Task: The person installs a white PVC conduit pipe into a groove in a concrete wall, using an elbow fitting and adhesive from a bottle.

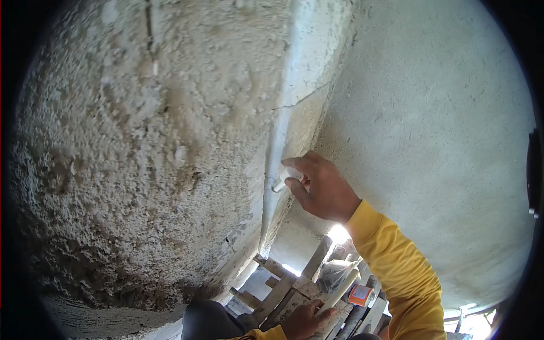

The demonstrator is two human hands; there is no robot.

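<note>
Up at the concrete ledge, my right hand [324, 186], in a yellow sleeve, pinches a small white round piece [290, 173] between thumb and fingers. A short white tube end [278, 186] shows beside my thumb, close against the ledge's edge; I cannot tell whether it belongs to the pinched piece. Low in the view, my left hand [302, 321] is closed round a long cream-white pipe [341, 291], which slants up to the right. Close to that pipe, an orange can [360, 294] with a pale label lies among the boards.
Rough concrete [141, 170] fills the left side, and a smooth plastered wall [430, 113] rises on the right. Below are wooden planks [277, 297] crossing at angles, with a clear plastic bag [333, 274] on them. My dark-clad knee [205, 320] is at the bottom.
</note>
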